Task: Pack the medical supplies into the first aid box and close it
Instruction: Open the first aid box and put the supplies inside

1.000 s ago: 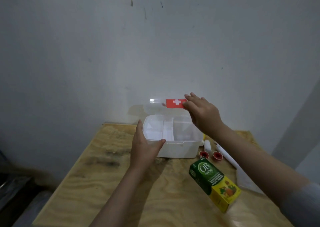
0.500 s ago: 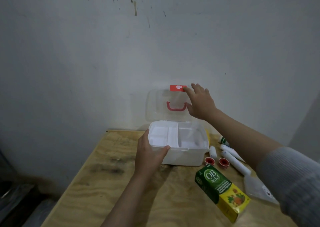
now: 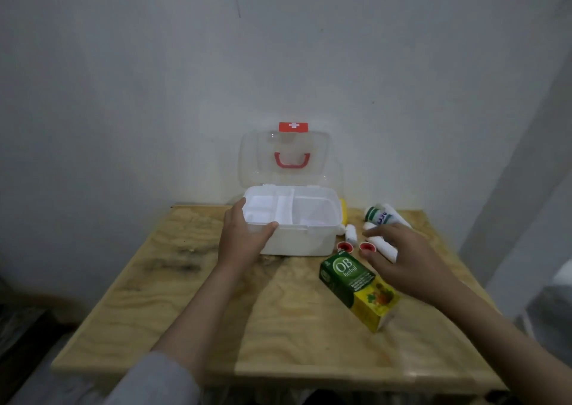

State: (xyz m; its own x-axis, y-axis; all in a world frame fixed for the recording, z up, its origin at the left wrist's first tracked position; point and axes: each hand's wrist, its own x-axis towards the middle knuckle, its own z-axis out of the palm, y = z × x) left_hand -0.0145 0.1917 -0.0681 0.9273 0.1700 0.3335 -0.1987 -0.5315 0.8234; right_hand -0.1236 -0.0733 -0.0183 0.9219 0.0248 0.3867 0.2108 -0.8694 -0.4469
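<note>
First aid box [image 3: 294, 222] sits open at the far middle of the plywood tabletop [image 3: 192, 305], its clear lid [image 3: 284, 157] standing upright against the wall, red handle and cross tab showing. The left hand [image 3: 243, 240] grips the box's near-left corner, thumb over the rim. Right of the box lies a green and yellow carton [image 3: 359, 290], tilted. The right hand [image 3: 405, 259] hovers with its fingers spread loosely over white rolls [image 3: 383, 247], holding nothing. A white bottle with a green band [image 3: 379, 216] lies farther back. Two small red caps [image 3: 344, 246] sit just beside the box.
</note>
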